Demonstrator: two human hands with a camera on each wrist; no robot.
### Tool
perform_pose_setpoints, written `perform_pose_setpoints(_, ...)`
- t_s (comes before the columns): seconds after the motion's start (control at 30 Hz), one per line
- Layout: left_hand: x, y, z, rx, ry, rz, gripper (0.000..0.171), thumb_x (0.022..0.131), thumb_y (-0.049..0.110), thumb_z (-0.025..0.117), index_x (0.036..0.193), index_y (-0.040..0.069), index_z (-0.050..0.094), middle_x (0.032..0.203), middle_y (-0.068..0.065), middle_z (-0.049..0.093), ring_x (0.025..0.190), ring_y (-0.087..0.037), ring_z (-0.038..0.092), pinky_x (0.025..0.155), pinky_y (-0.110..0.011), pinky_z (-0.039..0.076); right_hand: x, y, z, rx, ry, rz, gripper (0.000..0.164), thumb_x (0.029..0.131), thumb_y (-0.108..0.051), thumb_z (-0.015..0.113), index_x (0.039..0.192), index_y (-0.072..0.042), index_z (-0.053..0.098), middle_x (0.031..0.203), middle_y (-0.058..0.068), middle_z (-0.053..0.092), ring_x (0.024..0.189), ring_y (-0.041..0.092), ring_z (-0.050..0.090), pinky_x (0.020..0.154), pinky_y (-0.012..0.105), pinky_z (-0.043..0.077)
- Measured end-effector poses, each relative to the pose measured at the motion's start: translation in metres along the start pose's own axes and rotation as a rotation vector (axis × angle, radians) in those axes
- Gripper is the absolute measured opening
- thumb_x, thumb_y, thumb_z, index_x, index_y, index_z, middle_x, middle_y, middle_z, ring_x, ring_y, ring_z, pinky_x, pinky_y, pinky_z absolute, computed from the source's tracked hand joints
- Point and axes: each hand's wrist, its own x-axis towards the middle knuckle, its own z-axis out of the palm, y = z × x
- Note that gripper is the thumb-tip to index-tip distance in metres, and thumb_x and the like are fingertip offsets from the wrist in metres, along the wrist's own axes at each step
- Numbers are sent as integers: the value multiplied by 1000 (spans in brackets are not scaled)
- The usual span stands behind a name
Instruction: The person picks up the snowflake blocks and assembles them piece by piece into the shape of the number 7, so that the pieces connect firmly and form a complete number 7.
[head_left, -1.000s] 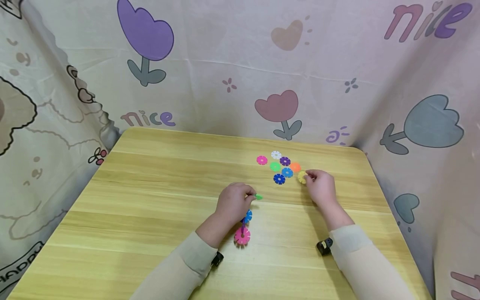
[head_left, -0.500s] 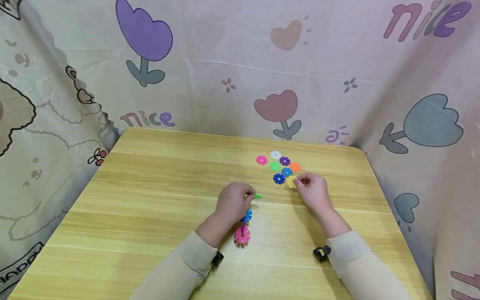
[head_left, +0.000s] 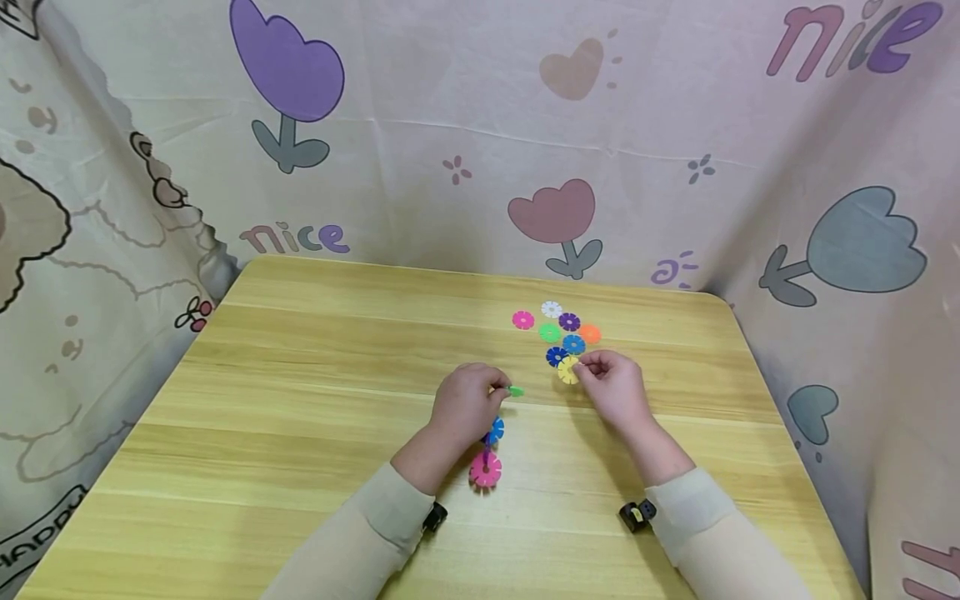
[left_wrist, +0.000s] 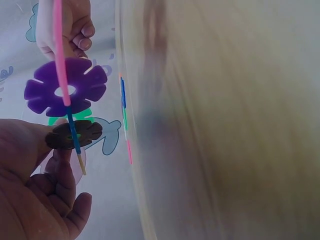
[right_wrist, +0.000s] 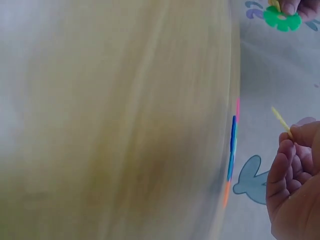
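Slotted plastic snowflake discs are joined in a chain hanging from my left hand [head_left: 467, 404]. Its thumb and fingers pinch the chain near a green disc [head_left: 515, 391] that points right. Below hang a blue disc [head_left: 495, 430] and a pink disc [head_left: 486, 470] at the lower end. The left wrist view shows a purple disc [left_wrist: 42, 95] between the edge-on pink and blue ones, with a dark disc [left_wrist: 87, 134] at the fingertips. My right hand [head_left: 617, 390] pinches a yellow disc [head_left: 567, 370] by its edge, seen as a thin strip in the right wrist view. A gap separates it from the chain.
Loose discs lie in a cluster beyond the hands, among them a pink [head_left: 522, 320], a white [head_left: 552, 309], an orange [head_left: 590, 334] and a dark blue one [head_left: 556, 357]. The wooden table [head_left: 300, 375] meets a printed curtain [head_left: 420, 108] at its back edge.
My right hand has moved left and slightly toward me with the yellow disc, from beside the orange disc to in front of the dark blue one. The left hand stays almost still.
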Motion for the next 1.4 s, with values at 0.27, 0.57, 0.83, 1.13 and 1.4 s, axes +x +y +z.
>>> perform_pose_setpoints(0.27, 2, 1, -3, 11, -14, 0, 4, 98, 19, 79, 97, 17, 82, 100, 3, 77, 97, -20, 69, 89, -40, 58, -6, -11, 8, 24, -22, -25, 13, 93, -1, 77, 104, 7, 77, 87, 13, 72, 75, 19, 62, 63, 19, 53)
perform_pose_setpoints(0.57, 7, 0, -7, 13, -8, 15, 4, 98, 19, 79, 97, 17, 83, 98, 4, 77, 92, -18, 68, 85, -38, 58, -13, -21, 19, 108, -79, 0, 11, 93, 2, 77, 103, 7, 78, 84, 11, 71, 72, 15, 60, 61, 20, 52)
perform_pose_setpoints(0.83, 8, -1, -7, 13, -12, 6, 4, 98, 19, 79, 99, 17, 83, 100, 3, 77, 92, -18, 68, 84, -37, 58, -18, -32, 24, 155, -112, 26, 12, 95, 1, 76, 104, 7, 77, 83, 10, 70, 69, 15, 59, 57, 19, 50)
perform_pose_setpoints(1.13, 8, -2, -8, 3, -7, 25, 5, 97, 20, 79, 97, 16, 83, 98, 3, 77, 89, -18, 67, 81, -37, 57, -20, -36, 29, 215, -130, 55, 12, 96, -1, 75, 105, 7, 77, 82, 11, 71, 64, 14, 57, 55, 20, 49)
perform_pose_setpoints(1.4, 7, -2, -8, -8, 1, 31, 5, 97, 20, 80, 96, 16, 82, 98, 2, 77, 88, -18, 66, 79, -37, 57, -21, -36, 32, 243, -134, 75, 13, 96, 2, 74, 106, 10, 76, 82, 11, 72, 61, 11, 57, 54, 20, 50)
